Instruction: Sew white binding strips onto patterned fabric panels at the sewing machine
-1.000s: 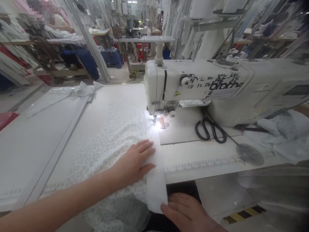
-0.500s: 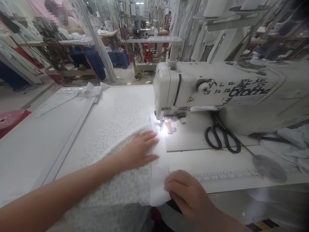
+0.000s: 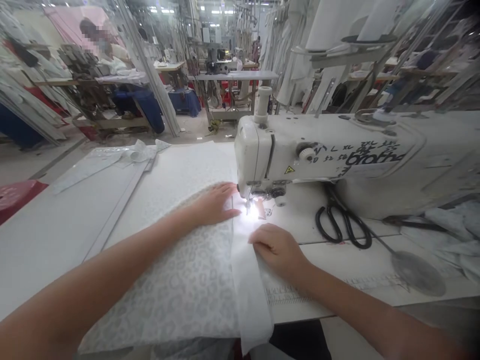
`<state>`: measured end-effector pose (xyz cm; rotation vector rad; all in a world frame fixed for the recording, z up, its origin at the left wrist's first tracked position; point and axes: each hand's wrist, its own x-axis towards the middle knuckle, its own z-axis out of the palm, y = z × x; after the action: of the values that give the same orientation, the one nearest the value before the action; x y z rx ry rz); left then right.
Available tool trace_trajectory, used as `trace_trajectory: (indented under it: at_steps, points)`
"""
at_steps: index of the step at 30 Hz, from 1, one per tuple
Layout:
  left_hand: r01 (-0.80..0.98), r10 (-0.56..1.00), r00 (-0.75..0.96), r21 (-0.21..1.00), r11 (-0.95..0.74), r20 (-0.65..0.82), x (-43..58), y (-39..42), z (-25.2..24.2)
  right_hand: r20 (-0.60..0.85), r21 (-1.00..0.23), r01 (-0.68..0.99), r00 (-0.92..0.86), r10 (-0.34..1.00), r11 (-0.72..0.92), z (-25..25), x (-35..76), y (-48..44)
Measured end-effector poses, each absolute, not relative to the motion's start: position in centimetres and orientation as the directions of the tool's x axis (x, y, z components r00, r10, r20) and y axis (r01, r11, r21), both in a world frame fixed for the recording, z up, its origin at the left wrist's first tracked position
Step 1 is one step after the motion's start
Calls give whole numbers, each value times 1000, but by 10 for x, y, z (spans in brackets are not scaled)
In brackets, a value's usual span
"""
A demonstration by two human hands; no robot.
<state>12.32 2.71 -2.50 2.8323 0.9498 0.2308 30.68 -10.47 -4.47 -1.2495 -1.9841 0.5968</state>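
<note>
A pale fabric (image 3: 187, 285) with a grey leopard print lies across the sewing table, and a plain white strip (image 3: 250, 305) runs along its right edge. Flat on the fabric, just left of the lit needle area, rests my left hand (image 3: 216, 205) with its fingers stretched out. My right hand (image 3: 275, 246) is closed, its fingertips pinching the strip's right edge just in front of the needle. The white sewing machine (image 3: 255, 155) stands over the strip's far end, its presser foot (image 3: 248, 205) washed out by glare.
Black-handled scissors (image 3: 345, 227) lie right of the needle, under the machine arm. A printed ruler scale (image 3: 292, 295) marks the table's front. Crumpled cloth (image 3: 461, 230) lies far right, and fabric scraps (image 3: 138, 150) sit at the back left. A person (image 3: 112, 50) works in the background.
The fabric and strip have moved forward toward the needle. My left hand has slid forward and left, and my right hand has moved up the strip, closer to the needle.
</note>
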Motion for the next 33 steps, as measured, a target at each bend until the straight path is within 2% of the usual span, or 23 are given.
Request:
trace_trajectory:
  at_steps: [5,8,10,11,13,15,18,20,23,26,33]
  points:
    - [614,635,754,161,-773,170,124,35,-23,356,-628,641,-269,895,442,-39,306,-113]
    - [673,697,682,182,-717,220,115,6,-19,483,-492,688,-294,825,533,-48,309,-167]
    - [655,689,706,223,-722,162,105,-32,-16,538,-412,691,-342,770,595,-66,311,-212]
    - [613,649,754,246,-750,99,99,-55,-15,523,-423,675,-364,771,605,-77,313,-231]
    - [470,480,877,276,-839,-34,90,-103,-16,409,-569,617,-362,838,544,-101,316,-259]
    - [357,348,934,230,-905,-78,86,-145,-22,224,-764,564,-221,949,312,-122,316,-269]
    - [341,341,940,68,-938,-15,88,-180,-36,-56,-924,377,29,998,-63,-141,307,-265]
    - [380,379,924,-5,-925,43,92,-186,-44,-160,-960,223,60,985,-170,-146,298,-261]
    - [411,401,906,-55,-910,137,94,-185,-49,-219,-971,90,31,975,-221,-150,289,-260]
    - [422,404,895,-60,-905,188,92,-184,-50,-236,-968,89,6,972,-236,-151,287,-263]
    - [404,390,900,-39,-914,193,87,-184,-55,-250,-965,93,-55,967,-244,-132,275,-257]
